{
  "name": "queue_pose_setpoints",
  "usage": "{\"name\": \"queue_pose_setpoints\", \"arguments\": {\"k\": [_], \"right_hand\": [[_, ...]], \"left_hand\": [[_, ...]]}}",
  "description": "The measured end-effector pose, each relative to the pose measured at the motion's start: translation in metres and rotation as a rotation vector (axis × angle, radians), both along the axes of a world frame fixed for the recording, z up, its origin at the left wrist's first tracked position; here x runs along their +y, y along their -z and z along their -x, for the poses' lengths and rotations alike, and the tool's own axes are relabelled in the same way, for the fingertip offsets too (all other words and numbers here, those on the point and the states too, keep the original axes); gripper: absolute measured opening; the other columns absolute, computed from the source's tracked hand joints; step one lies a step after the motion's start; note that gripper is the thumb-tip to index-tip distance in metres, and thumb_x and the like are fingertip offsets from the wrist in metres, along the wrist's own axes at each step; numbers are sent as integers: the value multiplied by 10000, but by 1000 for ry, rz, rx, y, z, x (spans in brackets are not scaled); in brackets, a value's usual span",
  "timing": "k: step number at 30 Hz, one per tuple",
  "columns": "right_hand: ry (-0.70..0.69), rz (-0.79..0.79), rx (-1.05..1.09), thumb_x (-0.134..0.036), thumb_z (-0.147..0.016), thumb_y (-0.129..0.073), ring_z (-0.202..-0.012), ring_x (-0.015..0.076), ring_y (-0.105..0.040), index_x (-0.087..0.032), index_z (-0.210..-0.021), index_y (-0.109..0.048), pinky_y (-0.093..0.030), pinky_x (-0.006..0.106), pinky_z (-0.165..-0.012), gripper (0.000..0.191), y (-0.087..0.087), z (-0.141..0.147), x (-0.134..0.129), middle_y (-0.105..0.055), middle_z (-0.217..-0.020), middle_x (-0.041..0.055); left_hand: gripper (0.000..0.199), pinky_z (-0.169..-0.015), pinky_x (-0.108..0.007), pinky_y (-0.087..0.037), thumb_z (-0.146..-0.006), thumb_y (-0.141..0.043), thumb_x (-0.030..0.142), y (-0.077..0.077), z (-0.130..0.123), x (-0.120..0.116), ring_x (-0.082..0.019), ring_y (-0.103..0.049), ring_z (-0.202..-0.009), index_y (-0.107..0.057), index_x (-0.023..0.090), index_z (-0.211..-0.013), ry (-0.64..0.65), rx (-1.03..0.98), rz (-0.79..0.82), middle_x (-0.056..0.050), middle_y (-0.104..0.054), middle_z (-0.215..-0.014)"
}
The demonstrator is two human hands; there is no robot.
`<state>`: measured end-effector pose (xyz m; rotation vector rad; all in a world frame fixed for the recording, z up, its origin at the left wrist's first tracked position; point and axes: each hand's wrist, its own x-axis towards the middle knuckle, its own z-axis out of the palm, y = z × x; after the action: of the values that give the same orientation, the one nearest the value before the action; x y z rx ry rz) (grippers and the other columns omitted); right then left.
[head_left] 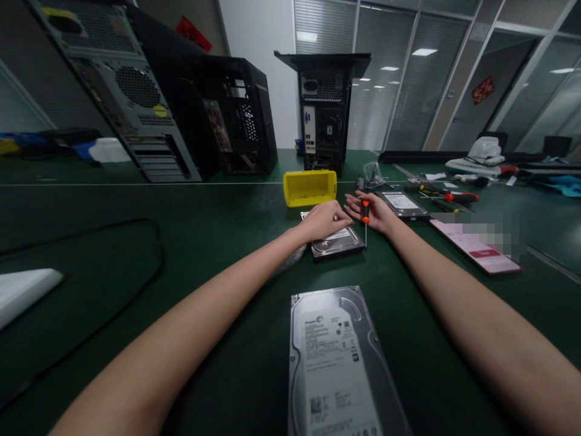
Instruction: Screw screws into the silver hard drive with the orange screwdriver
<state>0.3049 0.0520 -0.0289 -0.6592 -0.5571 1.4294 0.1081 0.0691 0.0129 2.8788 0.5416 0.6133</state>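
My left hand point(324, 220) rests on a silver hard drive point(336, 243) lying on the green table, its fingers curled over the drive's top. Just right of it, my right hand point(370, 212) is turned palm up, with a small orange and black screwdriver point(365, 212) held in it. The screwdriver's shaft points down beside the drive's right edge. Behind the left hand stands a yellow open box point(310, 188). Nearer to me lies a larger-looking Seagate hard drive point(338, 363), label up.
Another hard drive point(402, 204) and a pink-screened phone point(476, 247) lie right. Pliers and a red-handled tool point(460, 198) are beyond them. Computer cases point(324, 115) stand at the back. A black cable point(157, 254) curves across the left.
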Motion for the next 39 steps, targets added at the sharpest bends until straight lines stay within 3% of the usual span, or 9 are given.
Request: {"name": "queue_pose_setpoints", "arguments": {"k": [10,22,29,33,39], "right_hand": [[-5,-24,-11,-66,-838,-418,-820,145,-715,-196,-948,-506,-605,361,-796,192,0,0,-1,-726,-961,77],[-13,-18,-5,-78,-839,-429,-829,150,-714,-207,-966,-512,-603,393,-807,199,1,-2,1,-728,-916,43],[-17,-19,-12,-72,-834,-423,-803,147,-713,-214,-960,-506,-606,408,-796,206,0,-2,1,-732,-902,31],[-7,-19,-8,-68,-825,-428,-817,147,-715,-209,-961,-504,-606,395,-794,211,1,-2,2,-732,-908,39],[-6,-12,-7,-70,-830,-427,-819,143,-714,-213,-954,-509,-607,392,-797,206,1,-3,3,-733,-917,39]], "left_hand": [[302,-694,-262,-415,-888,-532,375,2,-1,-1,-173,-616,-790,-778,201,-911,-83,29,32,-58,-719,-857],[323,-673,-283,-362,-912,-495,382,-8,-1,-6,-184,-579,-820,-765,216,-974,-75,127,-205,-75,-654,-901],[368,-715,-290,-333,-935,-430,413,-22,2,-5,-185,-547,-840,-746,261,-1046,32,284,-337,-69,-635,-911],[371,-757,-301,-327,-932,-421,367,-26,11,0,-195,-514,-869,-666,300,-1202,145,359,-390,-70,-617,-974],[443,-819,-314,-319,-885,-486,262,-27,17,4,-208,-497,-923,-566,346,-1312,150,421,-418,-67,-616,-1031]]}}
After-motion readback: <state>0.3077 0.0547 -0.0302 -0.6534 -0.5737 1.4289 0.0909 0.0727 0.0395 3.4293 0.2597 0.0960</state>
